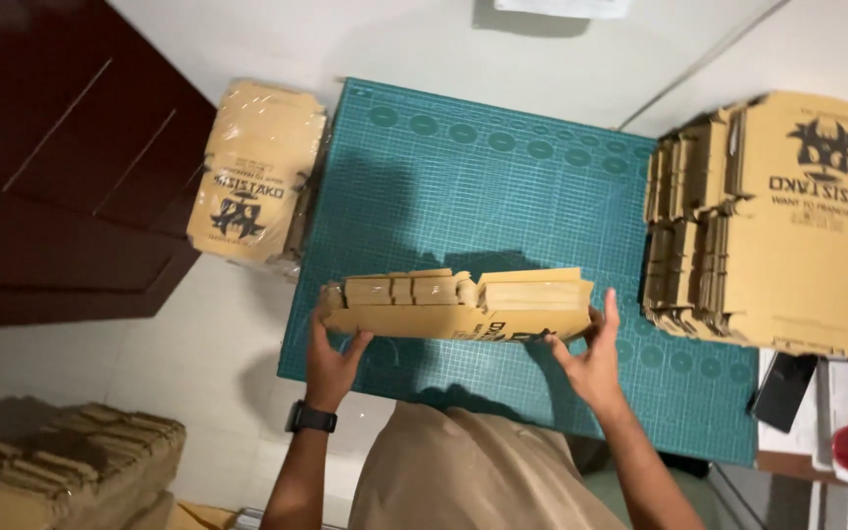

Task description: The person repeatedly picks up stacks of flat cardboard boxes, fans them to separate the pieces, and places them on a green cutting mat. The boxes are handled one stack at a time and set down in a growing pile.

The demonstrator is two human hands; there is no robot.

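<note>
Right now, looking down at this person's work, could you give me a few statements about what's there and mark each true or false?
1. Both hands hold one brown cardboard piece: true. The left hand grips one end of the cardboard piece, the right hand the other.
2. The mat under the hands is red: false. The cutting mat is teal green with a grid.
3. A wristwatch sits on the right wrist: false. The black wristwatch is on the left wrist.
4. A stack of flat cardboard lies at the mat's right side: true.
5. The plastic-wrapped bundle lies on the mat's middle: false. It lies beside the mat's left edge.
</note>
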